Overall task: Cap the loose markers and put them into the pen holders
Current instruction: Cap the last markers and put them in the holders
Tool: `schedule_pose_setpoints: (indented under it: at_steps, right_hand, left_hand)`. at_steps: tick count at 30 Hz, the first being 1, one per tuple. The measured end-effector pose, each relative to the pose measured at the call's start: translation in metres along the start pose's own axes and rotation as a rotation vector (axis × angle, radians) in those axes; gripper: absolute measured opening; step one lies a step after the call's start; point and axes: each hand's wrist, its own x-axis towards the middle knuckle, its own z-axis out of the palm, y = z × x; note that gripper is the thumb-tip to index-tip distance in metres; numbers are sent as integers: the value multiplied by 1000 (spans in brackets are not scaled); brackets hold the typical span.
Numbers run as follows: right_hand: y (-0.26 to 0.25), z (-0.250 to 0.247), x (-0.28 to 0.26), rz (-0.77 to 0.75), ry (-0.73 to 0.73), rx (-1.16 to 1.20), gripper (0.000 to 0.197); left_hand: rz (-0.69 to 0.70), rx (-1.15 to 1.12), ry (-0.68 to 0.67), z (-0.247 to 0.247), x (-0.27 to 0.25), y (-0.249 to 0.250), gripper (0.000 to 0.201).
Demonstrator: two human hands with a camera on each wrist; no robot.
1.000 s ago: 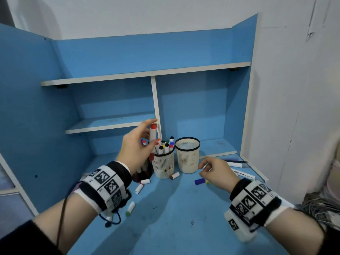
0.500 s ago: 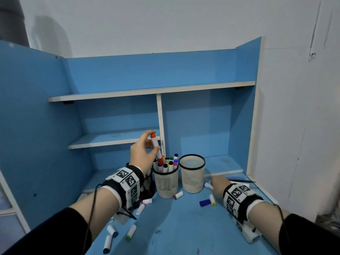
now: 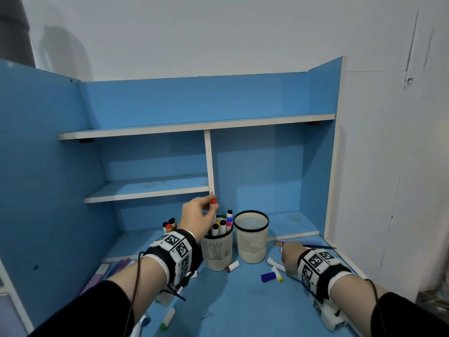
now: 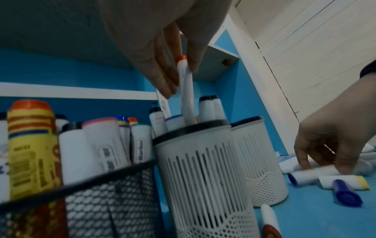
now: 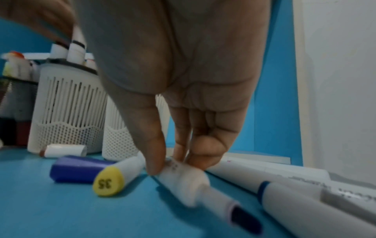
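Head view: we see our left hand [image 3: 198,216] raised over the left white slotted plastic pen holder [image 3: 217,249], fingertips pinched on the red cap end of a white-barrelled marker [image 3: 213,203]. That holder is packed with capped markers. Just right of it stands the second white slotted holder [image 3: 251,237], nothing visible in it. Our right hand [image 3: 290,255] is low on the blue desk top [image 3: 233,307], on loose markers; the finger state is hidden here. A loose purple cap [image 3: 267,277] lies near it.

Left wrist view: thumb and fingers [image 4: 162,77] clamp the marker upright, its lower end already inside the holder rim [image 4: 191,128]. A black wire-mesh holder [image 4: 81,201] with markers sits in the foreground.

Right wrist view: thumb and fingers [image 5: 154,145] are closed together on an uncapped white marker with a dark purple tip [image 5: 195,182], which lies on the desk. A yellow-ended white cap marked 35 [image 5: 109,178] lies just beside it, touching the purple cap [image 5: 77,170].
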Motion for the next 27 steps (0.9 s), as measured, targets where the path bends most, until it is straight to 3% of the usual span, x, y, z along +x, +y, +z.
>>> schedule_pose_setpoints:
  at_steps: [2,7,14,18,21,23,27]
  right_hand:
    - [3,1,0,3,3,34,25]
    - [14,-4,-12,-83,52,169,32]
    - [30,-14,-42,-148,160,451,30]
    - [37,-19,-57,-183,223,573,20]
    - [42,-27,-68,-213,316,710,21]
    - [44,-32,-76,-221,360,832,22]
    - [46,-38,-95,-231,392,1053,27]
  left_hand:
    - [-64,91,-62,5,-3,-4,33]
    - [-106,328,-77,13,-10,-8,15]
    - [-141,527,-172,14,-10,-9,37]
    - [-53,506,-110,14,-15,-8,28]
    - [163,388,-49,22,-25,-2,21]
    - [299,276,-121,32,-34,3,20]
    - [336,332,-506,63,-51,9,21]
